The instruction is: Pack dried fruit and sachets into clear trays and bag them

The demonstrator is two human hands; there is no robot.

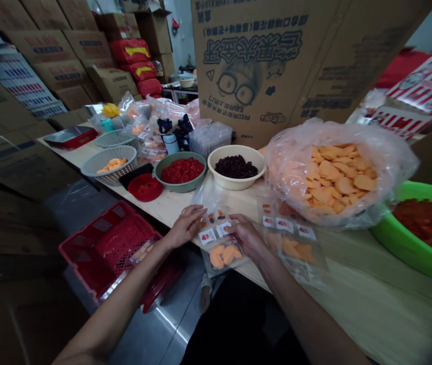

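A clear plastic bag (216,264) lies at the table's near edge with orange slices (222,256) in its lower part. Small white labels (207,236) with a red print and little dark and orange pieces show higher up in it. My left hand (188,224) rests on the bag's upper left side, fingers stretched out. On the right side, my right hand (247,235) is closed on the bag, fingertips beside a label. Just right of it lies a second filled bag (295,248). Beyond my hands stand a cream bowl (216,170) of dark pieces and a grey-green bowl (180,187) of red pieces.
A large plastic sack (284,152) of orange slices and a green basin (402,253) stand right. Left are a red dish (145,187), a grey colander (115,175) and, lower down, a red crate (86,248). A tall cardboard box (261,116) stands behind.
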